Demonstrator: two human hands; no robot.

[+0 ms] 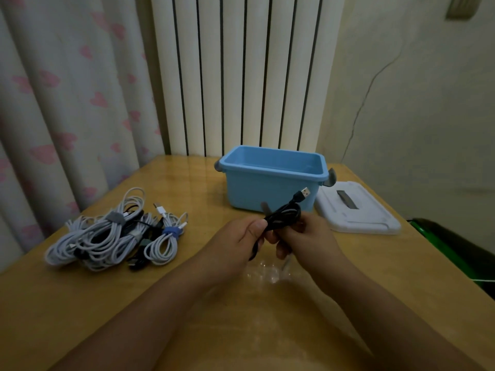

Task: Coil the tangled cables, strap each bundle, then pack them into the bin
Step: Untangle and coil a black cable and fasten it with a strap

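Two bare forearms reach in from the bottom of the frame and meet just above centre. The left hand has its fingers and thumb curled round one end of a coiled black cable. The right hand pinches the other side of the same coil, its fingers curled under the loops. A silver USB plug sticks up and to the right from the bundle, and a grey strap tab stands out at its top. The bundle is held above the glossy wooden table.

Just beyond the hands, upper centre, sits an open blue bin with grey latches at its ends. To its right, its white lid lies flat on the table, touching or nearly touching the bin.

At centre left lies a pile of white and black cables, some loops bound with a grey strap and a blue strap.

Behind the table, a curtain with pink hearts hangs at upper left, beside a white ribbed radiator.
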